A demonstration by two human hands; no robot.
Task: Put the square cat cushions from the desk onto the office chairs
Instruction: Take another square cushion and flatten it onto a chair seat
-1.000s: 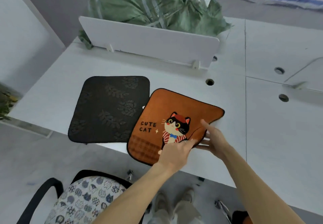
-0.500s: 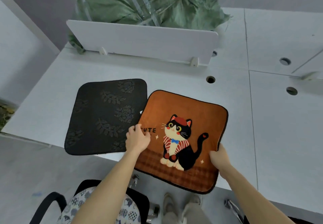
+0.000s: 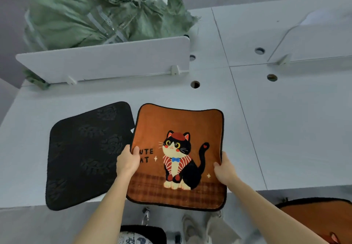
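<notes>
An orange square cat cushion [image 3: 179, 125] with a black cat and "CUTE CAT" lettering is held face up over the desk's front edge. My left hand [image 3: 128, 161] grips its left edge, thumb over the lettering. My right hand [image 3: 224, 169] grips its right edge. To its left a second cushion [image 3: 85, 154] lies black underside up on the white desk [image 3: 285, 129], overhanging the front edge. At the bottom, a chair seat with a cat-patterned cover [image 3: 137, 237] shows between my arms. Another orange cushion [image 3: 316, 219] lies on a seat at the bottom right.
A low white divider panel [image 3: 106, 62] stands across the desk behind the cushions, with a crumpled green sack [image 3: 91, 11] beyond it. Round cable holes [image 3: 195, 84] dot the desk. My shoes [image 3: 190, 228] are on the grey floor below.
The folded orange cushion has been spread flat; my hands shifted to its left and right edges and drew it toward me, past the desk's front edge. The view swung to the right.
</notes>
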